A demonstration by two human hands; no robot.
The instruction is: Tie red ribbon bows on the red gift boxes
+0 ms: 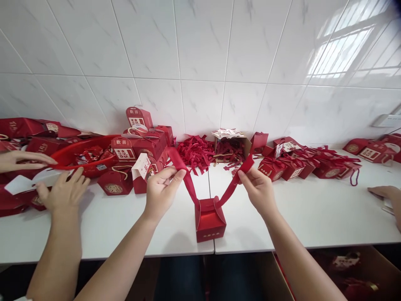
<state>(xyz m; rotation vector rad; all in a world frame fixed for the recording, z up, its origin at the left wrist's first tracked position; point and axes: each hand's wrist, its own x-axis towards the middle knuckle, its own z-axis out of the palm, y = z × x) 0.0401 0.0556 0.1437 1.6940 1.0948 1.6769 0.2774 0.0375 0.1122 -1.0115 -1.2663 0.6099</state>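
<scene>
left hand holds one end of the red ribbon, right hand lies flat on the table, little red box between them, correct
No: in the head view the right hand isn't flat on the table; its fingers pinch the other end of the red ribbon. The left hand and little red box are as you say.

A red box (210,225) with gold lettering stands upright on the worktop (300,213), below and between left grip (163,189) and right grip (259,189); its red ribbon (189,184) rises, untied, to both.
</scene>
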